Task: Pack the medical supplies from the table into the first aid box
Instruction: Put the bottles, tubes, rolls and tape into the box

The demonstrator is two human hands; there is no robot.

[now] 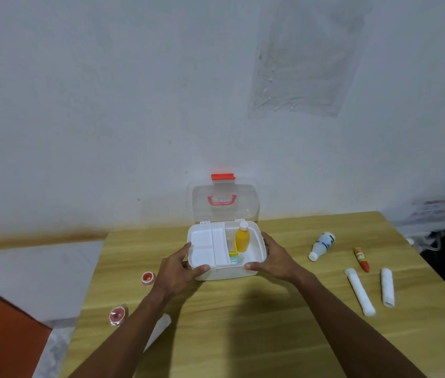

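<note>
The white first aid box (pixel 254 271) stands open on the wooden table, its clear lid (pixel 225 211) with a red handle upright behind it. A white divided tray (pixel 207 248) fills its left half; an orange bottle (pixel 242 238) and a small yellow item (pixel 232 251) sit in the right half. My left hand (pixel 179 268) grips the box's front left corner. My right hand (pixel 277 257) holds its right side. To the right lie a white bottle (pixel 322 245), an orange tube (pixel 361 259) and two white bandage rolls (pixel 360 291) (pixel 387 287).
Two red tape rolls (pixel 148 278) (pixel 117 315) lie on the table's left part, and another white roll (pixel 161 327) is partly hidden under my left forearm. The wall rises right behind the box. The table's left edge drops to a grey and orange floor.
</note>
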